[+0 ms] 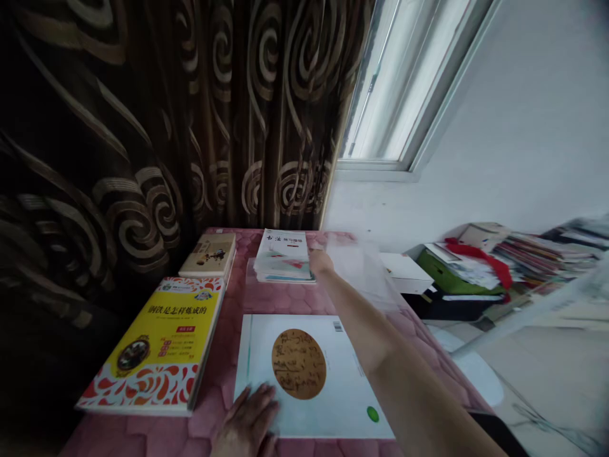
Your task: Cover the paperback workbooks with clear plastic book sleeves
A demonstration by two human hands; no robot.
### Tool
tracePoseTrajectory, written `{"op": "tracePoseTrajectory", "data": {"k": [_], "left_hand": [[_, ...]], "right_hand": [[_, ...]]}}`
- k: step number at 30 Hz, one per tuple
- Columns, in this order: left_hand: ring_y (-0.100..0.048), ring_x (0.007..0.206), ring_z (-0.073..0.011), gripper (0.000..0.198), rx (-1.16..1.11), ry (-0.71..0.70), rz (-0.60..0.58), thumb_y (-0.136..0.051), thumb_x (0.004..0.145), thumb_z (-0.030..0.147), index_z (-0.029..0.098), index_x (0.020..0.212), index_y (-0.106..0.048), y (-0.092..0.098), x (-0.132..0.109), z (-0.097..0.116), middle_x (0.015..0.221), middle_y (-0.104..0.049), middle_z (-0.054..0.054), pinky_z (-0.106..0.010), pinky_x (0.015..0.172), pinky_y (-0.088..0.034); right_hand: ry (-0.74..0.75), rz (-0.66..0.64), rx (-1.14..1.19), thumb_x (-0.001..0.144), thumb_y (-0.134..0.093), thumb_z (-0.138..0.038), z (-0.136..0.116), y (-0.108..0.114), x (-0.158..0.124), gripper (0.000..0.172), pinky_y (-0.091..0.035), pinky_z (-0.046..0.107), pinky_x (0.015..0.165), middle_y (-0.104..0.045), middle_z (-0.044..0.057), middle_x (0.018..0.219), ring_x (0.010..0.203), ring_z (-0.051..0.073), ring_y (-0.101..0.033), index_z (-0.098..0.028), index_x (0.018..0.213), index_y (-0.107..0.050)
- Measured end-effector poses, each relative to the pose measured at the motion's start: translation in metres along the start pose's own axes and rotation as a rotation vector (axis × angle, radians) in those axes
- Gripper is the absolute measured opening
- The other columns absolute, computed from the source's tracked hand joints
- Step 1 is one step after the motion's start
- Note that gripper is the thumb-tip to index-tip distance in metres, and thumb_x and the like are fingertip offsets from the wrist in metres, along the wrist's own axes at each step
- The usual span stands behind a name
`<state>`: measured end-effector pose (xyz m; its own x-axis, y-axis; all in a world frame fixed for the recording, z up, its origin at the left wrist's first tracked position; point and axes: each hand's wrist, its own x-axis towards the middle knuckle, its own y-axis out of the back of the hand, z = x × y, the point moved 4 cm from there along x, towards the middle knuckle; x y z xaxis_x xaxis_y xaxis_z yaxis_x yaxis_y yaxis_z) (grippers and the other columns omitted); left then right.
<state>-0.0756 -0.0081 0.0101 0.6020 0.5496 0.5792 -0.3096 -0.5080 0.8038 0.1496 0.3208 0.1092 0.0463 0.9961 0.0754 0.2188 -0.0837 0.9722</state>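
Note:
My left hand (247, 422) lies flat, fingers spread, on the lower left corner of a white book (333, 393) with a brown round emblem, near the front of the pink table (285, 298). My right arm reaches across that book to the table's far side. There my right hand (320, 261) is closed on the edge of a clear plastic sheet (361, 270), which is blurred and hangs out to the right. The hand is right beside a stack of white books (283, 254) with red lettering on top.
A yellow book (159, 346) lies at the left, a beige book (210, 254) behind it. A dark swirl-patterned curtain (166, 127) hangs behind the table. A window (399, 82) is at upper right. Piles of books and papers (499, 260) and a white box (404, 270) sit on the right.

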Motion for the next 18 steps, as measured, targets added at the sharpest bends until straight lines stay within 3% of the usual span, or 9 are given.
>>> {"op": "tracePoseTrajectory", "data": {"k": [3,6,8,10,14,18], "left_hand": [[-0.063,0.117,-0.0122,0.032,-0.029,0.014,0.027,-0.050,0.091,0.024,0.022,0.121,-0.062,0.001,0.000,0.000,0.127,-0.068,-0.001,-0.023,0.101,-0.051],[-0.063,0.117,-0.0129,0.034,-0.029,0.002,0.028,-0.050,0.090,0.023,0.021,0.122,-0.061,0.004,0.003,0.000,0.126,-0.069,-0.002,-0.024,0.101,-0.051],[-0.064,0.115,-0.0132,0.034,-0.010,-0.020,0.018,-0.049,0.090,0.021,0.020,0.122,-0.062,0.005,0.005,0.000,0.125,-0.069,-0.002,-0.024,0.100,-0.052],[-0.066,0.113,-0.0134,0.033,0.000,-0.034,0.004,-0.048,0.091,0.020,0.020,0.120,-0.062,0.006,0.006,0.000,0.124,-0.070,-0.001,-0.023,0.097,-0.053],[-0.069,0.107,-0.0141,0.031,-0.050,0.045,-0.050,-0.048,0.093,0.021,0.023,0.119,-0.063,0.003,0.005,-0.004,0.122,-0.071,0.000,-0.023,0.091,-0.057],[-0.072,0.099,-0.0144,0.033,-0.184,0.202,-0.142,-0.047,0.092,0.019,0.026,0.120,-0.064,0.002,0.007,-0.014,0.115,-0.074,0.000,-0.022,0.084,-0.059]], "right_hand": [[0.059,-0.017,0.070,0.088,-0.047,-0.010,0.004,-0.011,-0.004,0.051,-0.050,0.033,0.094,-0.062,0.020,0.130,0.114,0.025,-0.064,-0.011,0.139,-0.051],[0.157,0.015,0.160,0.087,-0.051,-0.011,0.009,-0.009,-0.012,0.060,-0.043,0.032,0.106,-0.048,0.017,0.147,0.131,0.023,-0.051,-0.011,0.146,-0.042],[0.219,0.040,0.228,0.089,-0.050,-0.014,0.014,-0.002,-0.022,0.055,-0.040,0.031,0.109,-0.047,0.014,0.148,0.136,0.021,-0.045,-0.011,0.144,-0.046],[0.263,0.058,0.289,0.092,-0.048,-0.019,0.021,0.007,-0.038,0.046,-0.044,0.031,0.107,-0.052,0.011,0.145,0.131,0.020,-0.050,-0.015,0.137,-0.054],[0.383,0.021,0.500,0.095,-0.047,-0.033,0.038,0.022,-0.098,0.036,-0.052,0.031,0.095,-0.066,0.005,0.128,0.112,0.019,-0.064,-0.021,0.121,-0.068],[0.472,-0.215,0.647,0.094,-0.046,-0.048,0.056,0.020,-0.187,0.041,-0.054,0.033,0.088,-0.075,0.004,0.107,0.100,0.021,-0.069,-0.022,0.112,-0.073]]}}
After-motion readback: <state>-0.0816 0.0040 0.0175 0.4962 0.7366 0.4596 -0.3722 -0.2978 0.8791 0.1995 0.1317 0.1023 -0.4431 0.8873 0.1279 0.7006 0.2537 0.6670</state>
